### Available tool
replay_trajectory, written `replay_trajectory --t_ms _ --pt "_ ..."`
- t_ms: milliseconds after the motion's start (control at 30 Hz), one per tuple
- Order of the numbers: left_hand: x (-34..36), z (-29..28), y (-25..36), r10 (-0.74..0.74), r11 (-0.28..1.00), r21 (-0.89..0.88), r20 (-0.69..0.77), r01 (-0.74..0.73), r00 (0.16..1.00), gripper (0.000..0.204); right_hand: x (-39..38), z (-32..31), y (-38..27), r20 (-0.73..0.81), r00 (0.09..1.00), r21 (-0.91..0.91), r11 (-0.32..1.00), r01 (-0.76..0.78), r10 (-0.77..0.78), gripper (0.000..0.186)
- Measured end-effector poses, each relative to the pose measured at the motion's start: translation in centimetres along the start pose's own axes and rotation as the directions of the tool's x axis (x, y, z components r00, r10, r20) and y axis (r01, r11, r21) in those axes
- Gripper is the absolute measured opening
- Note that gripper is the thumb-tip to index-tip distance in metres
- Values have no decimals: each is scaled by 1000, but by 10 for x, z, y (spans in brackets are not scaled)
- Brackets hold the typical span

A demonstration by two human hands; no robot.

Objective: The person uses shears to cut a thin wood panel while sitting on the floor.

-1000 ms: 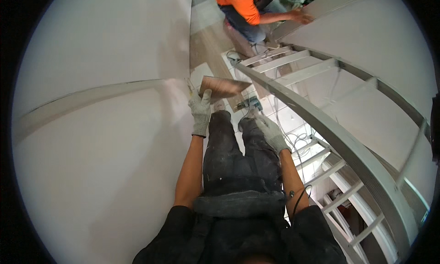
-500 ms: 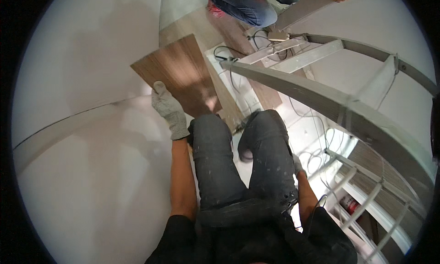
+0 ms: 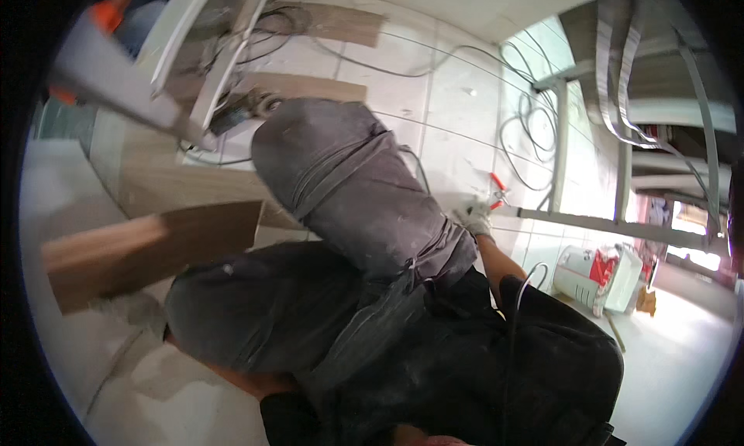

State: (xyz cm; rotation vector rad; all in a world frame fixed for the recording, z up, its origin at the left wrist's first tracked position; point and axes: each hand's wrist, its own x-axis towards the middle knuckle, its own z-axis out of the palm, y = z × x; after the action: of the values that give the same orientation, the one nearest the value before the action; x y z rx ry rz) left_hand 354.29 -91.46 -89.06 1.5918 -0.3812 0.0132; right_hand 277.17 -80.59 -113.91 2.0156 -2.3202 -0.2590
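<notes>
My left hand (image 3: 133,310), in a pale work glove, grips the lower left end of a brown wood-grain plank (image 3: 155,244) beside my bent knee. The plank is tilted and blurred. My right hand (image 3: 474,218), also gloved, is low by the tiled floor on my right side. Right beside its fingers is a red-handled hand tool like pliers (image 3: 497,192), with the handles spread apart. Blur hides whether the fingers touch or hold it.
A metal ladder (image 3: 552,217) stands to the right, and more ladder parts are at upper left near a person's orange sleeve (image 3: 108,16). Cables (image 3: 535,128) loop over the tiles. Loose planks (image 3: 310,87) lie ahead; a white bucket (image 3: 587,275) is at right.
My view has swung to the right and my body has turned. The plank in my left hand now appears lower and further left. My right hand now shows by the red-handled tool.
</notes>
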Motion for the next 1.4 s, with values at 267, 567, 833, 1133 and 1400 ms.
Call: replay_trajectory --t_ms 267,567,833,1133,1400 --pt "3 23 -23 58 997 -54 102 -53 993 63 -69 -35 -22 147 901 393 812 -432 408 82" --pt "49 -5 3 64 990 -125 26 -61 998 66 55 16 8 457 548 393 393 -831 701 75" --pt "86 -42 21 28 937 -346 -50 -43 998 69 100 27 30 707 707 687 -255 -680 18 27" --pt "102 -76 7 -169 955 -278 -229 102 959 77 135 -298 -68 222 849 871 -294 -393 -479 28" --pt "96 -92 33 -59 968 -251 -119 28 991 81 123 -381 -156 337 743 939 261 -223 -579 60"
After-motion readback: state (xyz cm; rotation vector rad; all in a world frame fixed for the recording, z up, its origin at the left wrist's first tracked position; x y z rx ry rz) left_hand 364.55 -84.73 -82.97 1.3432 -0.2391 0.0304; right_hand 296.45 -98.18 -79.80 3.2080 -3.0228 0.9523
